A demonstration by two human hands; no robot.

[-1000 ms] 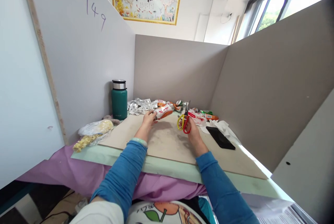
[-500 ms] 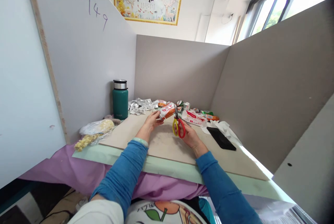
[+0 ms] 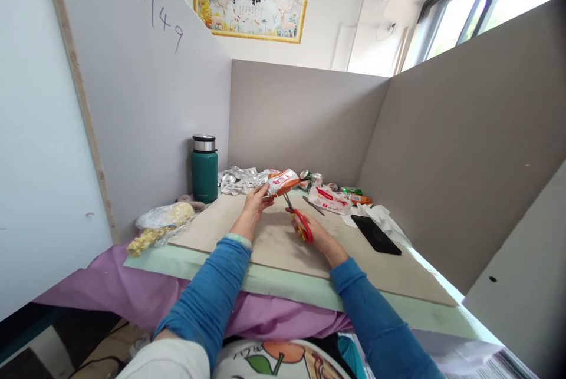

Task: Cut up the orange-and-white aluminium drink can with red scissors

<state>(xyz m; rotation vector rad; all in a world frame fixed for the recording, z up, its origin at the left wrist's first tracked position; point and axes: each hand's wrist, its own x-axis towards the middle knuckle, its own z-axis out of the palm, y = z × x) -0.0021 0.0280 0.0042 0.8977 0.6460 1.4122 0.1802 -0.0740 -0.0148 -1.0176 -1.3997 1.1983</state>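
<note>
My left hand (image 3: pixel 255 206) is closed around the left end of an orange and white drink can (image 3: pixel 283 182), which lies tilted above the board. In my right hand (image 3: pixel 319 236) is a pair of scissors (image 3: pixel 302 224) with red and yellow handles, my fingers in the loops. Their blades point up and to the left, with the tips at the can's lower edge. Whether the tips are inside the metal or only touch it, I cannot tell. Just beyond the scissors, a thin dark metal tool (image 3: pixel 313 206) lies on the beige board (image 3: pixel 274 237).
A green bottle (image 3: pixel 204 170) stands at the left wall. Cut silvery pieces (image 3: pixel 241 178) and several cans (image 3: pixel 316 179) line the back. A red and white wrapper (image 3: pixel 329 200), a black phone (image 3: pixel 375 234) and white tissue (image 3: pixel 384 221) lie right; bagged food (image 3: pixel 163 220) lies left.
The scissors have swung down from beside the can's right end to its underside, blades now leaning left. The can has turned to lie flatter. My left hand has barely moved.
</note>
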